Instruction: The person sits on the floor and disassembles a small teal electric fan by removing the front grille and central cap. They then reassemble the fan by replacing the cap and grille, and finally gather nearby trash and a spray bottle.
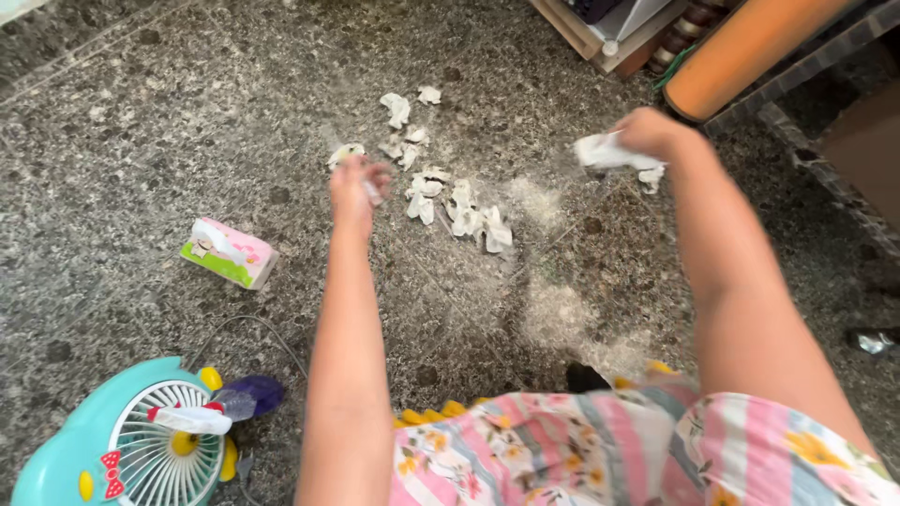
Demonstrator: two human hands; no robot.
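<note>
Tissues (450,192), crumpled and white, lie scattered over the speckled stone floor (141,122), most of them in a loose cluster just right of the left hand (356,187) and well left of the right hand (647,131). The left hand's grip is pinched nearly closed on a small wad of tissue at the fingertips, with another scrap (345,153) lying just beyond it. The right hand's grip is closed around a larger bunch of tissue (605,150), which sticks out toward the cluster, and one more piece (651,175) lies just below that hand. These wads look very light, soft and limp; I judge they would crush rather than resist, and could tear or slip free if pinched by a thin edge, so the bulkier crumpled middle of each seems the safest place to take hold. Left of the left hand and nearer the person lies a pink and green tissue box (230,253) on its side, a sheet poking from its opening; how full it is cannot be told. Nearer still stands a small turquoise fan (141,440). An orange roll (750,47) leans beyond the right hand.
</note>
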